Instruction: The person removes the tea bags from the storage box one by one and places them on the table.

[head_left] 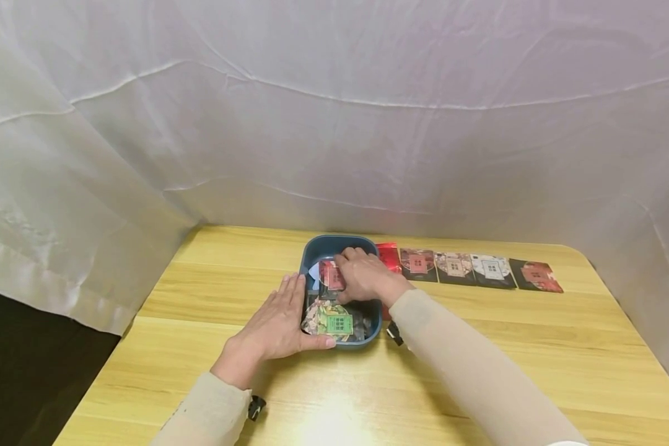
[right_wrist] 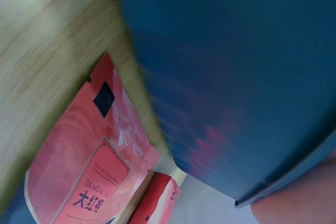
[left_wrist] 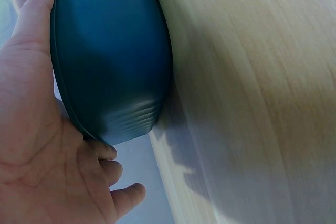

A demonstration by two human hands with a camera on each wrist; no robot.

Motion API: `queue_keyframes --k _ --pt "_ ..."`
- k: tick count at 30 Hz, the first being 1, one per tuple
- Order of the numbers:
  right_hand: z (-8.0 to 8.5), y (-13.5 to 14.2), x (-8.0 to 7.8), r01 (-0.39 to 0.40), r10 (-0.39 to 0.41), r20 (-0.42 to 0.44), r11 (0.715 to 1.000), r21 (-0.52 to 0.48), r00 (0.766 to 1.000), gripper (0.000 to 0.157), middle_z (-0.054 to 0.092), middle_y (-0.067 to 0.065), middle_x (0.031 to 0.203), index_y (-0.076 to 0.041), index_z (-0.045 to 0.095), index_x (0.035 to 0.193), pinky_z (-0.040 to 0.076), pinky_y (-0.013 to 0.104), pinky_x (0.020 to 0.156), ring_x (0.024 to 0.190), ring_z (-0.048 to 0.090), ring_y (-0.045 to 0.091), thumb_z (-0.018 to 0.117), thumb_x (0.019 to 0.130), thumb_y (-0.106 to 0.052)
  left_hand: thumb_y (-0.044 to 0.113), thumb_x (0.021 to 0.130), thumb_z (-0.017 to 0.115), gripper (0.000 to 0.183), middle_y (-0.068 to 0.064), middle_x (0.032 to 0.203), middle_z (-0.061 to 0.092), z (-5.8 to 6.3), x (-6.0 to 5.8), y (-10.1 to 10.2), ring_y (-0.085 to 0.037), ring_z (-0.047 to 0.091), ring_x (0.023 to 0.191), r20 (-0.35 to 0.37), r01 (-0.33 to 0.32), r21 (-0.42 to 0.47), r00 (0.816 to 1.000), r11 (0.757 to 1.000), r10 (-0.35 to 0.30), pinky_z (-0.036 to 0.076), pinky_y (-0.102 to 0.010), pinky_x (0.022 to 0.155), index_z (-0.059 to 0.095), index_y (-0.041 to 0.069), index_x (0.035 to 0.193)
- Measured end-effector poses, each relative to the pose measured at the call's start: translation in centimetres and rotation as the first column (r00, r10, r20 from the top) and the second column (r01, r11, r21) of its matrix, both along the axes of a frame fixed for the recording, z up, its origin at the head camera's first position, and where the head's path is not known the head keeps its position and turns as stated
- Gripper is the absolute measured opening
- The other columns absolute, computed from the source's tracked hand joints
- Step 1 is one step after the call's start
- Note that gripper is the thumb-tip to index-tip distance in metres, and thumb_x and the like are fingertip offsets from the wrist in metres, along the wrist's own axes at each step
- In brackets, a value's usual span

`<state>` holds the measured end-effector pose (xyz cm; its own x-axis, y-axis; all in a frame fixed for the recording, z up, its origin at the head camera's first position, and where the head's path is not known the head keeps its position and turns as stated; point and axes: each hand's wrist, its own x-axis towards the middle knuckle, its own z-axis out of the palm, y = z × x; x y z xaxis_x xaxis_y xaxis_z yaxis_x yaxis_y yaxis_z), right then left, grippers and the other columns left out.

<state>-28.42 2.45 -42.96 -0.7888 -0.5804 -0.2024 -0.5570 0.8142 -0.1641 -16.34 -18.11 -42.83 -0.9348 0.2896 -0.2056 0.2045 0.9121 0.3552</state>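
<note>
A dark blue plastic bin (head_left: 303, 263) stands near the back of the table. My left hand (head_left: 279, 316) rests against its left and near rim, fingers extended and thumb along the near edge; the left wrist view shows the palm (left_wrist: 47, 145) beside the bin's wall (left_wrist: 110, 51). Inside the bin, my right hand (head_left: 366, 274) pinches a tea packet with a red label (head_left: 330, 277), its fingertips partly hidden. Nearer me in the bin lies a packet with a green label (head_left: 337, 323), and a pale blue-white piece (head_left: 314, 272) shows at the left.
Right of the bin, several tea packets lie in a row: a bright red one (head_left: 389, 255), a dark red one (head_left: 418, 264), a beige one (head_left: 454, 267), a white one (head_left: 492, 270) and a black-and-red one (head_left: 537, 275). A pale curtain (head_left: 334, 155) hangs behind the wooden table (head_left: 223, 266).
</note>
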Motion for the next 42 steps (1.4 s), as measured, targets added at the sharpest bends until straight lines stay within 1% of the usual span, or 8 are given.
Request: queue_keyframes --k 6,14,20,25,28,32,36,42 --pt "-0.08 0.02 0.00 -0.003 0.003 -0.008 1.000 -0.010 1.000 0.101 0.051 0.016 0.152 -0.003 0.044 0.158 0.040 0.052 0.123 0.139 0.047 0.033 0.088 0.081 -0.051 0.089 0.077 0.066 0.142 -0.020 0.176 0.000 -0.06 -0.03 -0.04 -0.034 0.002 0.164 0.005 -0.003 0.000 1.000 1.000 0.003 0.014 -0.052 0.133 0.003 0.000 0.168" --pt "-0.22 0.08 -0.15 -0.011 0.010 -0.033 1.000 -0.010 0.999 0.098 0.052 0.015 0.151 -0.003 0.047 0.155 0.042 0.051 0.120 0.135 0.048 0.033 0.087 0.080 -0.051 0.089 0.077 0.065 0.142 -0.020 0.176 0.001 0.04 -0.14 -0.07 -0.034 0.001 0.164 0.013 -0.002 -0.009 1.000 1.000 0.002 0.013 -0.052 0.133 0.001 0.001 0.168" --pt "-0.27 0.10 -0.28 -0.013 0.012 -0.047 1.000 -0.017 0.999 0.100 0.053 0.015 0.149 -0.003 0.047 0.154 0.044 0.052 0.118 0.133 0.049 0.033 0.087 0.076 -0.052 0.090 0.077 0.064 0.142 -0.020 0.176 0.000 0.01 -0.22 -0.11 -0.034 0.002 0.164 0.012 0.001 -0.008 1.000 1.000 -0.001 0.014 -0.053 0.133 0.001 0.001 0.168" --pt "-0.02 0.08 -0.21 -0.010 0.010 -0.041 1.000 -0.010 0.999 0.101 0.053 0.015 0.147 -0.002 0.047 0.153 0.044 0.052 0.118 0.131 0.049 0.033 0.087 0.075 -0.052 0.090 0.077 0.065 0.142 -0.020 0.176 0.000 -0.07 -0.13 -0.11 -0.035 0.001 0.164 0.008 0.001 0.002 1.000 1.000 -0.001 0.014 -0.053 0.133 0.002 0.000 0.168" --pt "0.13 0.01 -0.14 0.005 -0.005 -0.026 1.000 0.005 1.000 0.101 0.053 0.015 0.147 -0.002 0.047 0.154 0.043 0.051 0.119 0.130 0.049 0.032 0.087 0.075 -0.052 0.089 0.077 0.065 0.142 -0.020 0.176 0.000 -0.13 -0.11 -0.09 -0.035 0.001 0.164 0.005 0.002 0.006 1.000 1.000 -0.002 0.014 -0.053 0.133 0.002 0.000 0.168" --pt "0.25 -0.12 -0.08 0.024 -0.024 -0.007 0.999 0.027 1.000 0.099 0.054 0.014 0.143 -0.003 0.049 0.153 0.044 0.051 0.118 0.126 0.049 0.031 0.087 0.076 -0.054 0.089 0.077 0.066 0.142 -0.019 0.176 -0.001 -0.17 -0.08 -0.05 -0.034 0.000 0.164 0.005 0.001 0.013 1.000 1.000 -0.001 0.014 -0.053 0.133 0.002 0.001 0.168" --pt "0.36 -0.18 -0.07 0.027 -0.026 -0.007 0.999 0.035 1.000 0.095 0.055 0.014 0.141 -0.004 0.052 0.148 0.045 0.051 0.117 0.123 0.049 0.030 0.087 0.075 -0.054 0.089 0.077 0.066 0.142 -0.018 0.176 -0.002 -0.22 -0.06 0.00 -0.033 0.000 0.164 0.010 -0.003 0.017 1.000 1.000 0.003 0.013 -0.053 0.133 0.001 0.002 0.168" --pt "0.53 -0.27 -0.04 0.028 -0.028 -0.003 0.998 0.051 1.000 0.093 0.055 0.014 0.139 -0.004 0.053 0.146 0.046 0.050 0.115 0.122 0.048 0.030 0.086 0.075 -0.055 0.089 0.077 0.066 0.142 -0.018 0.176 -0.002 -0.14 -0.01 0.00 -0.033 0.000 0.164 0.011 -0.006 0.013 1.000 1.000 0.006 0.012 -0.052 0.133 0.001 0.002 0.168"
